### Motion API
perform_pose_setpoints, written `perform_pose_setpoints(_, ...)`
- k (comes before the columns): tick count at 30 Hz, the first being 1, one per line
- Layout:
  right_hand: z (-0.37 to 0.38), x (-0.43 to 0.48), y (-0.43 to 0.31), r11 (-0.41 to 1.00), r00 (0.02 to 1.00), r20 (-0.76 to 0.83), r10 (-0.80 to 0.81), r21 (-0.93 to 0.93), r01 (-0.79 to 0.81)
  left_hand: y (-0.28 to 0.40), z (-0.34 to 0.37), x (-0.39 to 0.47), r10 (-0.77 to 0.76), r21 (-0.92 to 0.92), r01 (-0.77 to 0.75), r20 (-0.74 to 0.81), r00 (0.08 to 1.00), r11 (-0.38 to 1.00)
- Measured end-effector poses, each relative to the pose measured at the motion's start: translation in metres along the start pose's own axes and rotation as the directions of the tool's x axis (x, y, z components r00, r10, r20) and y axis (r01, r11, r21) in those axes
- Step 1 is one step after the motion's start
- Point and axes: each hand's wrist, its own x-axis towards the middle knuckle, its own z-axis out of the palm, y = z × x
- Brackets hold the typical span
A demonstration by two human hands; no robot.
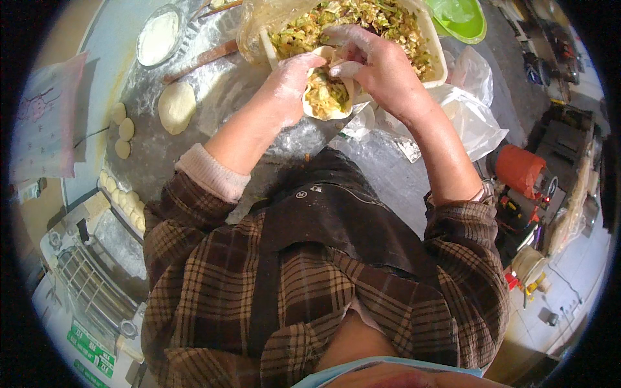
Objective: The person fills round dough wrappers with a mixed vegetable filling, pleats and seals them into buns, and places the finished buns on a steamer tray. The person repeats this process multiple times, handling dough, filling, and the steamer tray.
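A round dough wrapper [308, 107] with chopped vegetable filling [330, 94] in it rests in my left hand [291, 82], its rim curving up around the filling. My right hand [383, 63] is at the wrapper's far edge, with thumb and fingers closed on the dough there. White flour dusts both hands. Just beyond them stands a white tub [439, 75] full of the same kind of chopped filling, partly hidden by my right hand. A rolled-out dough round [177, 107] lies on the floured worktop [220, 104] left of my left hand.
A wooden rolling pin [201, 60] and a bowl of flour [159, 39] are at the upper left. Small dough pieces [126, 129] and a row of more [123, 200] sit left, near a roller machine [94, 276]. Plastic bags [468, 119] and a green basin [470, 26] occupy the right.
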Motion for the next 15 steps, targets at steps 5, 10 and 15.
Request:
perform_pose_setpoints(5, -0.005, -0.001, -0.001, 0.987, 0.981, -0.169, -0.093, -0.145, 0.069, 0.007, -0.011, -0.003, -0.011, 0.105, -0.013, 0.220, 0.975, 0.994)
perform_pose_setpoints(10, -0.003, -0.003, 0.000, 0.986, 0.983, -0.152, -0.105, -0.142, 0.083, 0.003, -0.015, 0.001, -0.039, 0.006, 0.038, 0.194, 0.980, 0.999)
perform_pose_setpoints(15, 0.003, -0.005, 0.005, 0.958, 0.966, -0.179, -0.186, -0.250, 0.138, 0.002, -0.011, 0.003, 0.060, 0.127, -0.098, 0.272, 0.960, 0.987)
